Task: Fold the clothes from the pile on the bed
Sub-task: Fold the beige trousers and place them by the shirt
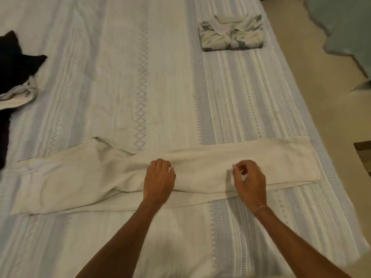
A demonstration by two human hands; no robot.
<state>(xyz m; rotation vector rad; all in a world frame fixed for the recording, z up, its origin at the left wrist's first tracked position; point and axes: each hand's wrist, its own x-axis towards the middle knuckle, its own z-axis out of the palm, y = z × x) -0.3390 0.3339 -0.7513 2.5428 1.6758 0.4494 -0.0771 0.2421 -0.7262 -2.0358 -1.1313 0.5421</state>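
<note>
- Cream trousers (84, 181) lie lengthwise along the bed's (120, 77) near edge, legs stacked.
- Left hand (159, 180) rests on them, fingers curled; right hand (250, 181) pinches the cloth.
- Next, likely: fold hems toward waistband.

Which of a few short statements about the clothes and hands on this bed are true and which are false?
1. The cream trousers lie stretched flat across the bed. True.
2. The leaf-print shirt is still unfolded. False: it sits folded near the bed's far right edge.
3. Both the left hand and right hand are over the trousers. True.
4. A black garment lies at the right edge. False: it lies at the left edge.
5. The right wrist wears a thin bracelet. True.
</note>
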